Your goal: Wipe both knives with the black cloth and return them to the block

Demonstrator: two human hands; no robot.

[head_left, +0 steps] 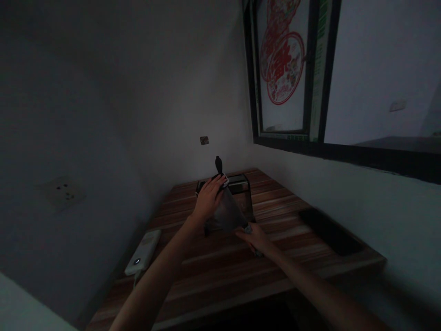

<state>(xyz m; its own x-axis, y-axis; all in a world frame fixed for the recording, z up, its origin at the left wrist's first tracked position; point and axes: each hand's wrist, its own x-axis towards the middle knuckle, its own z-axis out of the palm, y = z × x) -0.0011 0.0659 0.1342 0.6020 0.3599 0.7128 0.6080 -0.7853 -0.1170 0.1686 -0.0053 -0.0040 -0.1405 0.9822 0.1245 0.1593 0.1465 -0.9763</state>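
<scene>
A grey sheet-like piece (229,212), perhaps cloth or a thin bag, stretches between my two hands in dim light. My left hand (209,195) lies with its fingers closed over its upper end, beside a pale rim and a black, knob-like piece (218,164) that sticks up. Lower and to the right, my right hand (254,236) pinches the sheet's lower corner, where a small dark and light end shows. Directly behind stands a boxy black appliance (245,186) with a shiny top edge, partly covered by the sheet and my left hand.
The wood-grain table (206,276) meets walls at the back and right. A white power bank (144,252) with a cable lies at left, a flat black object (329,230) at right. A wall socket (64,191) is at left; a framed window (282,69) hangs right.
</scene>
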